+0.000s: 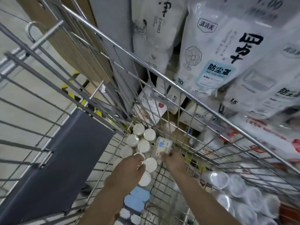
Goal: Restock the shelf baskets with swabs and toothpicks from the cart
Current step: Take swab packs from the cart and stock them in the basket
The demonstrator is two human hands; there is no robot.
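Left hand grips round tub; right hand pinches clear box just ahead. Many tubs remain in cart; restocking barely begun.

Cart: silver wire grid w/ dark grey panel. Tubs in cart have white lids. Box is clear w/ blue & white label. Packs light blue. Hanging bags white, black lettering, pale blue label patch. Floor tape yellow/black stripes. Shelf packs white w/ red print.
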